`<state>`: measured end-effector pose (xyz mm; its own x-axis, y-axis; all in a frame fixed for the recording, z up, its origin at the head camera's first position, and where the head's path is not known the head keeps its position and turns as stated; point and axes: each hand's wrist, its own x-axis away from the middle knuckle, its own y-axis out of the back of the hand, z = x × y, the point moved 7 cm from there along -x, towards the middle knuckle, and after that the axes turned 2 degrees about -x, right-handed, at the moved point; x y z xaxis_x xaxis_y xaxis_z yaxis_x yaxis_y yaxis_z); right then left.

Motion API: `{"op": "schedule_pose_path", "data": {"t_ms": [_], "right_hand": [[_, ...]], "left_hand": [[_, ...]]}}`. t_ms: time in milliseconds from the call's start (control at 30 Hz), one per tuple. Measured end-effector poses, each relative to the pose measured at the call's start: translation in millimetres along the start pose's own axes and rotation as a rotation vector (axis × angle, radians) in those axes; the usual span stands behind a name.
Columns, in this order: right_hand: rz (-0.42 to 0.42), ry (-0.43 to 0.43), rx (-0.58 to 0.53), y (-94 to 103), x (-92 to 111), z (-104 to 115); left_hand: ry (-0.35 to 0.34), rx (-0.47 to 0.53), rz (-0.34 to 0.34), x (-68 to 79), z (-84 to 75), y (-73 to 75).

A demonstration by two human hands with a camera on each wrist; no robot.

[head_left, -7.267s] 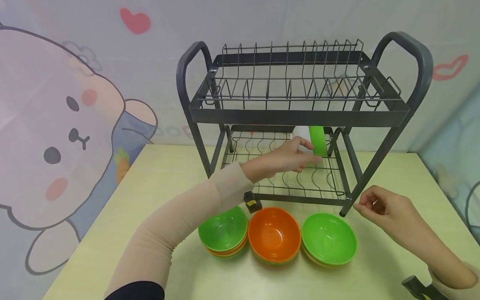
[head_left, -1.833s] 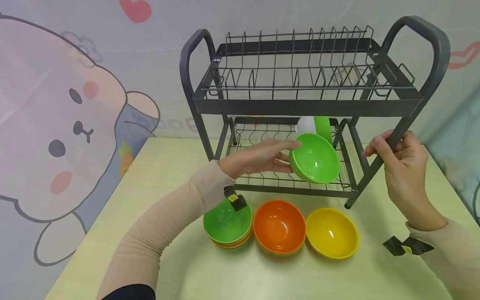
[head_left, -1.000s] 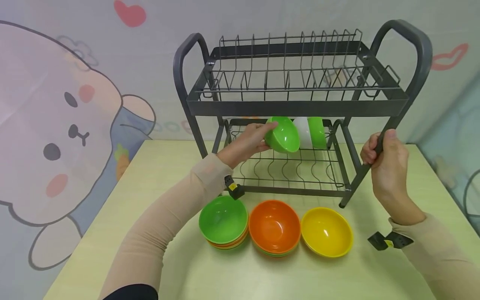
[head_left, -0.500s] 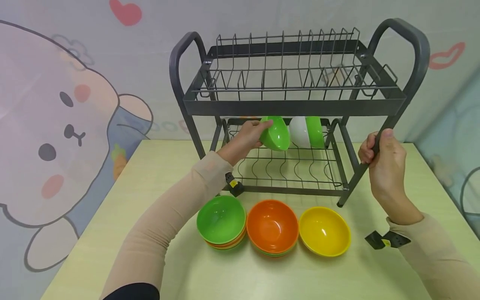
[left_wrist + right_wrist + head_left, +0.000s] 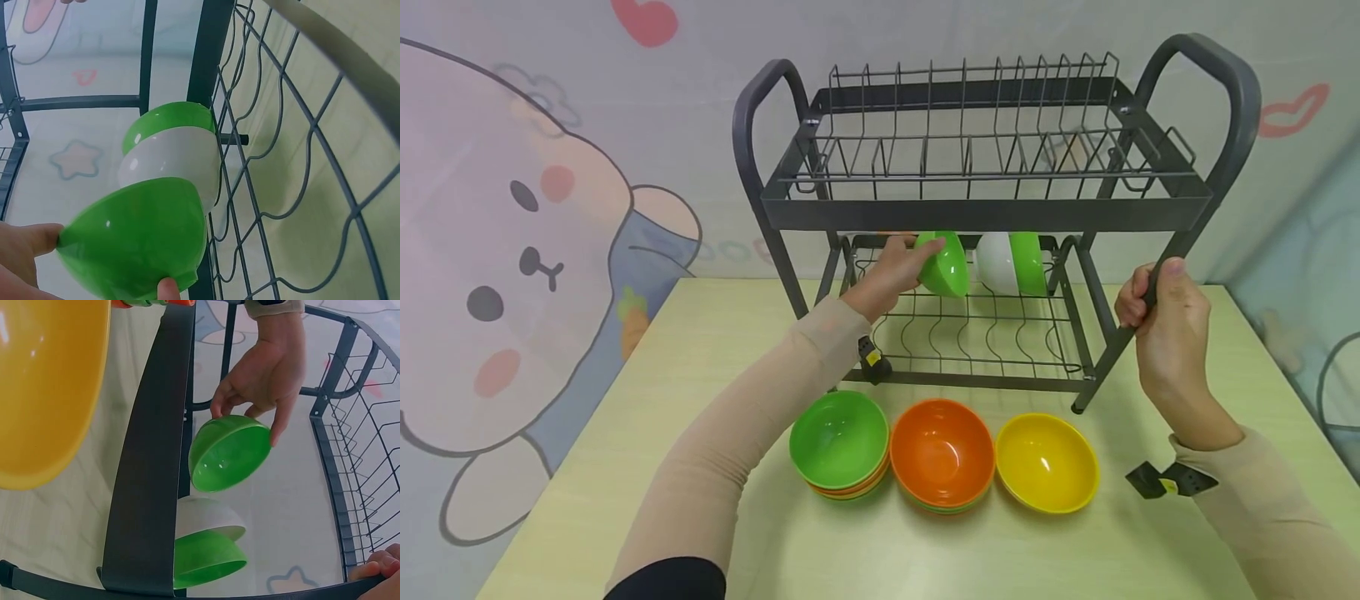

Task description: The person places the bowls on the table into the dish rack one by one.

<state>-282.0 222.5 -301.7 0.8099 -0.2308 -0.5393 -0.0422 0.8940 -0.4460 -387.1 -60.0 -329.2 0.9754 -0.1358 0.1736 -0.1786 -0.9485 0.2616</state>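
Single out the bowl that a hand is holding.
The green bowl gripped by the left hand, just left of the white bowl in the rack. No other bowl is touched; the right hand grips the rack.

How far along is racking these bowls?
Looks done: a white bowl and a green bowl on the lower shelf.
In hand: a second green bowl, held by the left hand.
Apparently remaining: green-topped stack, orange-topped stack, yellow bowl on the table.
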Motion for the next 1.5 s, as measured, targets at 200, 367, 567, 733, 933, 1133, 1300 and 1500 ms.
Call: {"op": "schedule_pose_path", "data": {"t_ms": [200, 367, 567, 733, 933, 1133, 1300, 1500], "right_hand": [[0.005, 0.002, -0.011, -1.0, 0, 2], [-0.003, 0.011, 0.007, -0.4, 1, 4], [-0.006, 0.021, 0.011, 0.5, -1, 5], [-0.012, 0.015, 0.022, 0.6, -1, 5], [-0.014, -0.016, 0.013, 0.1, -1, 4], [-0.019, -0.035, 0.027, 1.3, 0, 3], [-0.008, -0.030, 0.016, 0.1, 1, 2], [0.001, -0.021, 0.023, -1.0, 2, 2]], "left_hand": [[-0.006, 0.000, 0.015, -5.7, -3.4, -5.0], [-0.017, 0.009, 0.021, -11.9, -5.7, -10.1], [-0.020, 0.009, 0.004, -15.9, -7.1, -14.7], [0.010, -0.015, -0.019, -17.6, -7.2, -18.1], [0.075, -0.094, -0.084, -20.8, -5.7, -18.7], [0.111, -0.116, -0.083, -23.3, -3.2, -20.3], [0.107, -0.129, -0.056, -27.0, -0.8, -23.7], [0.126, -0.206, -0.052, -31.4, 2.6, -27.2]]}}
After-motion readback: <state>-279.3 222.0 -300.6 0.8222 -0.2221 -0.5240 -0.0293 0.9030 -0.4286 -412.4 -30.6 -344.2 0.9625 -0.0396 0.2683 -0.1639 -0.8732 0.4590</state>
